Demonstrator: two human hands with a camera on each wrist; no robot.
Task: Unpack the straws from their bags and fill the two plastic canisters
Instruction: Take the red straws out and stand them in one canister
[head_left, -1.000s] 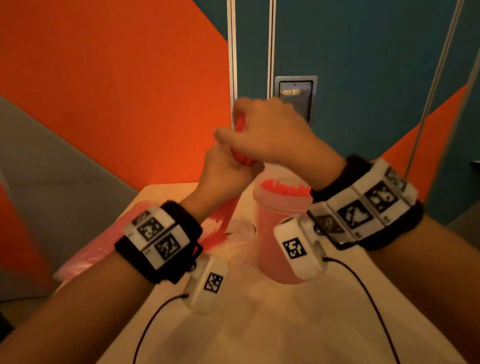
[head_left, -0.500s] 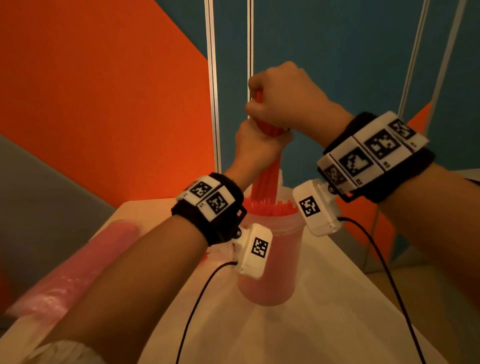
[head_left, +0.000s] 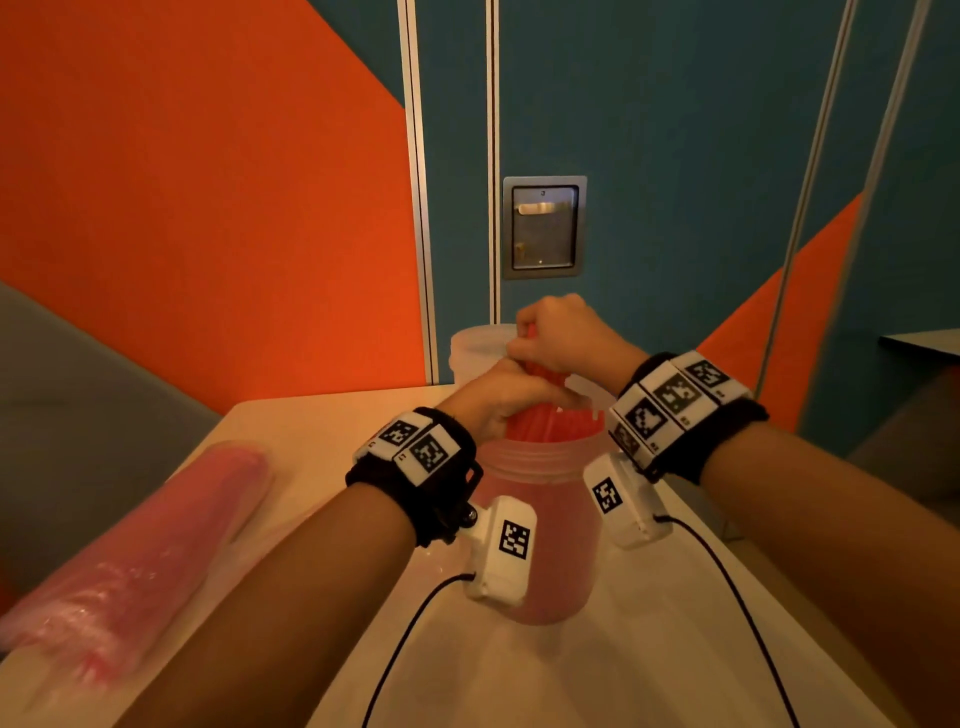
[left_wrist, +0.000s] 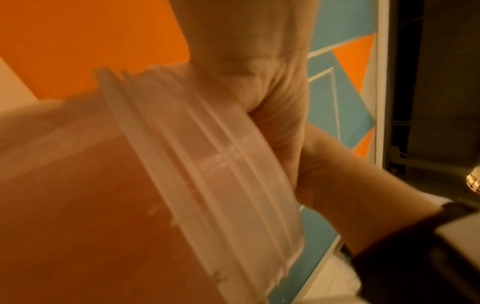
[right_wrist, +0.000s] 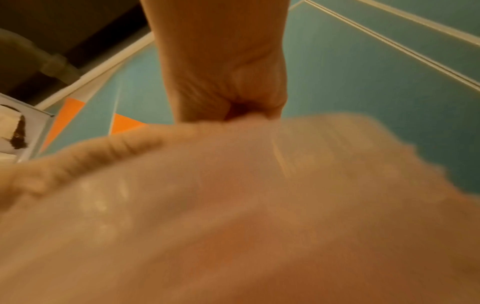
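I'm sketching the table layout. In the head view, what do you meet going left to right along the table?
Pink bag of straws → left hand → canister full of red straws, with the right hand above it gripping a bunch of straws.

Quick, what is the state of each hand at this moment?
Left hand: closed around the bundle of red straws, just above the near canister.
Right hand: closed around the top of the same bundle.

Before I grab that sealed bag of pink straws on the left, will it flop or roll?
The bag of pink straws looks tightly packed, so probably fairly stiff. Its round shape may roll on the table. The glossy wrap could be slippery.
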